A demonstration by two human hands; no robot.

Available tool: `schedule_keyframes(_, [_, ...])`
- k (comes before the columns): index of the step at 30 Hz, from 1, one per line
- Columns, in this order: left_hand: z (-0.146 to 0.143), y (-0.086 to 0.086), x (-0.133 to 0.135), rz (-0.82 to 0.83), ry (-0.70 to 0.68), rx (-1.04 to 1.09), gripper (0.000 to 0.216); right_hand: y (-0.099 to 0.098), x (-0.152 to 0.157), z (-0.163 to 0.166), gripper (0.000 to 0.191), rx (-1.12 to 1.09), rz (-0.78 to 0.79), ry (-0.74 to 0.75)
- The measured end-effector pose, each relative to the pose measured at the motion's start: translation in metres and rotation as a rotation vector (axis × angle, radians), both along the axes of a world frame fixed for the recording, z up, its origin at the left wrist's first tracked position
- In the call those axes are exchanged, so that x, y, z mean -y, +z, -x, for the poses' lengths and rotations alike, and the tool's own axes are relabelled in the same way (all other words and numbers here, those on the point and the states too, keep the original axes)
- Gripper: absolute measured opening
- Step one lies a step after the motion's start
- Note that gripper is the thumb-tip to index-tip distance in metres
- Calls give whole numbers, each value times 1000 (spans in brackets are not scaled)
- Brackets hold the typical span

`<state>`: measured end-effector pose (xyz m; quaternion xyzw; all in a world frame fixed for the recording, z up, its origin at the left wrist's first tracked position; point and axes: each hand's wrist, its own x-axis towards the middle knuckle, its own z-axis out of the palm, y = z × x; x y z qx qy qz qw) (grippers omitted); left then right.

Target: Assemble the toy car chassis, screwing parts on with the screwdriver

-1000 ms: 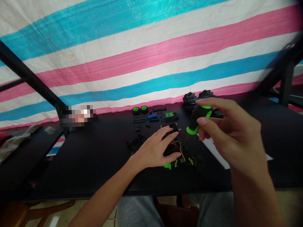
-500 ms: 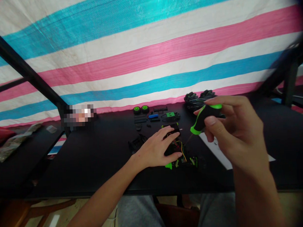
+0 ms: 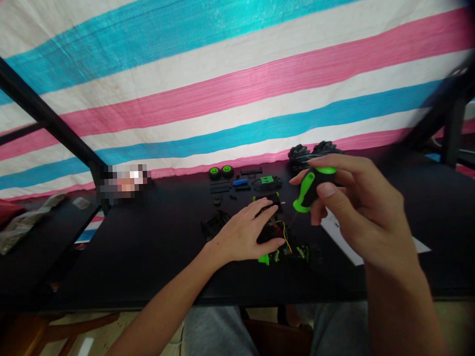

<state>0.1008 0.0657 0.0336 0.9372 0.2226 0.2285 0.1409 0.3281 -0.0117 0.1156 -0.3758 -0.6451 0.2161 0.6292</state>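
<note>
My left hand (image 3: 247, 232) lies across a black and green toy car chassis (image 3: 293, 253), steadying it with thumb and fingers around its left side. Yellow and red wires (image 3: 284, 230) run over the open middle of the chassis. In my right hand (image 3: 365, 215) is a black and green screwdriver (image 3: 308, 190), gripped by its fat handle. The thin shaft slants down to the wired middle of the chassis; its tip is too dark to make out.
Behind the chassis lie two green-rimmed wheels (image 3: 220, 172), a blue battery (image 3: 240, 182) and a green-topped part (image 3: 267, 180). A black frame piece (image 3: 215, 224) sits left. Black gloves (image 3: 312, 152) and a white sheet (image 3: 343, 242) are on the right of the table (image 3: 146, 254).
My right hand has shifted slightly left, and the screwdriver's handle has turned, showing more of its green side. My left hand and the chassis have stayed in place.
</note>
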Motion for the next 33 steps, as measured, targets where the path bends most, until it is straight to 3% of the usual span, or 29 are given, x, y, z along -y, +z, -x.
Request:
schedule_keyframes(10, [1,5,-1,-6,-18,-39,83,-4,-3,-3,35,-12,-6,-40])
schedule_keyframes(17, [1,2,-1,-105,-12,-96,72,-7,-6,1,31,-36,-40,-106])
schedule_keyframes(27, [-2,9,3,-73,27,-104,55,-8,-5,1,32,9,-75,-150])
schedule_keyframes(33, [-1,6,2,-92,12,-76,52,-9,-4,0,37,5,-16,-59])
